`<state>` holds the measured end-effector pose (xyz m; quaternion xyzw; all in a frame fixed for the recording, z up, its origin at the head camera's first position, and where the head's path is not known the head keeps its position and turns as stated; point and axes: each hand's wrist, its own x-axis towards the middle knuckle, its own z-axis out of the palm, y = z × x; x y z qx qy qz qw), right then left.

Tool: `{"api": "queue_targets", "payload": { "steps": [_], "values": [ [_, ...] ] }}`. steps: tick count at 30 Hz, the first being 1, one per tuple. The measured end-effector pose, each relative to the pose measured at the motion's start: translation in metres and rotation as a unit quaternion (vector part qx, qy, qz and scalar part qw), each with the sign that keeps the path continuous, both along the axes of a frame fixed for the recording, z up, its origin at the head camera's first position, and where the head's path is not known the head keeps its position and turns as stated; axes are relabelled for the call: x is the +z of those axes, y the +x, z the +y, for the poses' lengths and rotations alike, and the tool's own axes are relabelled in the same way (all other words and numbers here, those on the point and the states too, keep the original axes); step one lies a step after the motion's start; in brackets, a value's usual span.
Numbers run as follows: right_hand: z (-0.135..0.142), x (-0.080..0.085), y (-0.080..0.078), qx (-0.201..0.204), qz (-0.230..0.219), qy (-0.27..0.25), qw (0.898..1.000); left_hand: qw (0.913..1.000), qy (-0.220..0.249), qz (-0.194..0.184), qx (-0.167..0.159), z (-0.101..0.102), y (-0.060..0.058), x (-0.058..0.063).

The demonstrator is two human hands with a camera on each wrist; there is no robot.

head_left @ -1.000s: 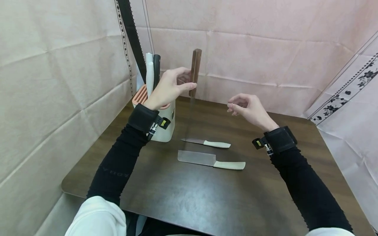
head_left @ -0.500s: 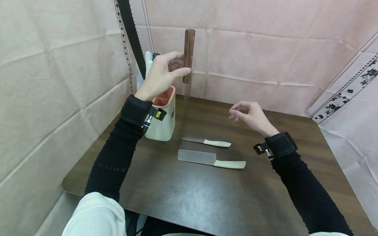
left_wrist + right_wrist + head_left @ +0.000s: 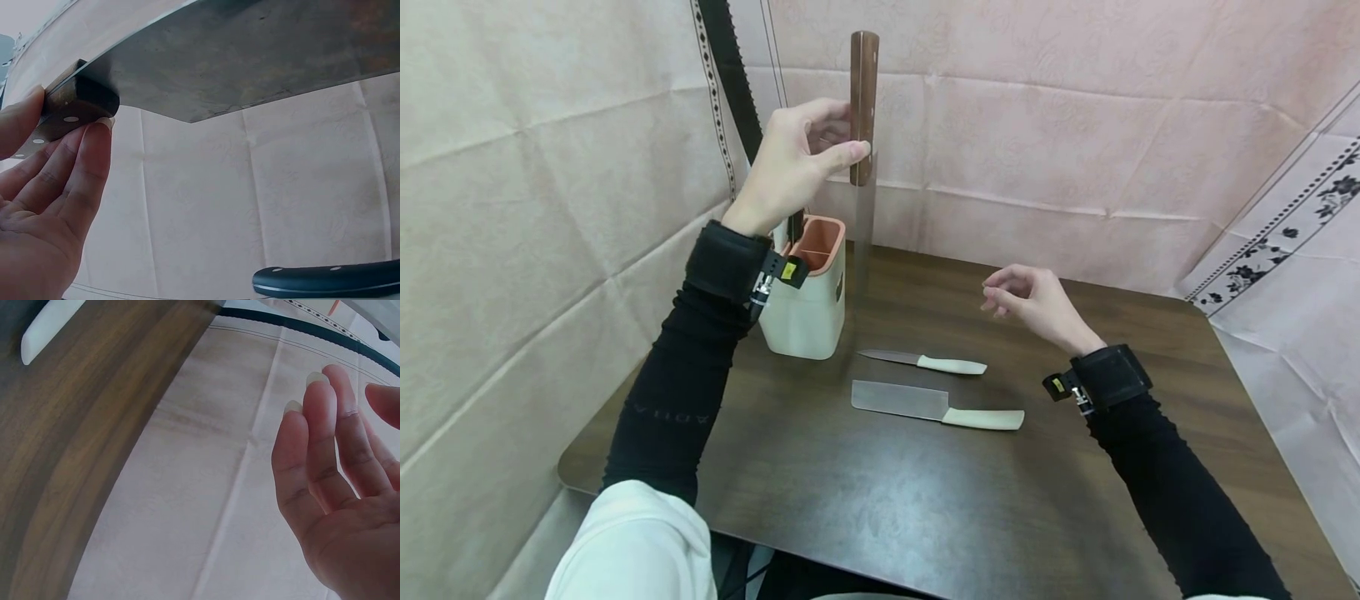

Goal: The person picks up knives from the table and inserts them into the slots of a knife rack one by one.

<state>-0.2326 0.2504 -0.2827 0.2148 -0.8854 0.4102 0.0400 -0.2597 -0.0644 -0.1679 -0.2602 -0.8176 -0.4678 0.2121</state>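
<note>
Brown-handled knife (image 3: 862,173) raised, shifted leftward | left hand (image 3: 786,162) pinching it, right hand (image 3: 1033,304) empty | likely aligning; next: tip over knife block (image 3: 805,325) below left hand

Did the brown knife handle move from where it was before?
Yes, up and left in the head view: the brown knife handle now reaches above the upper crease of the pink wall cloth; one second ago it was below.

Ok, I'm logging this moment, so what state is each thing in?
Brown-handled knife: held upright, handle up
Left hand: gripping its handle
Right hand: loosely curled, holding nothing
Small knife: lying flat
Cleaver: lying flat
Knife block: standing upright
Dark-handled knife: standing in the block
</note>
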Motion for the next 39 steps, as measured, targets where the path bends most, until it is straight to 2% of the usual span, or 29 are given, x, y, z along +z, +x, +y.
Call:
{"api": "queue_targets", "payload": {
  "steps": [8,16,21,25,29,34,39],
  "values": [
    [0.0,-0.006,0.001,-0.002,-0.015,0.0,1.0,0.9998,-0.004,0.01,0.019,-0.01,0.0,0.011],
    [-0.001,-0.011,-0.003,0.001,-0.021,-0.01,1.0,0.9982,-0.009,0.037,0.046,-0.018,0.002,0.021],
    [-0.001,-0.014,-0.004,0.004,-0.024,-0.018,1.0,0.9978,0.01,0.042,0.051,-0.022,0.003,0.025],
    [0.0,-0.018,-0.007,0.013,-0.017,-0.021,1.0,0.9973,0.033,0.049,0.043,-0.026,0.004,0.029],
    [0.005,-0.029,-0.017,0.014,-0.02,-0.025,0.999,0.9967,0.053,0.049,0.038,-0.031,0.007,0.032],
    [0.009,-0.042,-0.029,0.012,-0.027,-0.022,0.999,0.9953,0.06,0.057,0.051,-0.039,0.011,0.035],
    [0.008,-0.041,-0.029,0.013,-0.026,-0.024,0.999,0.9934,0.072,0.072,0.053,-0.047,0.014,0.038]
  ]
}}
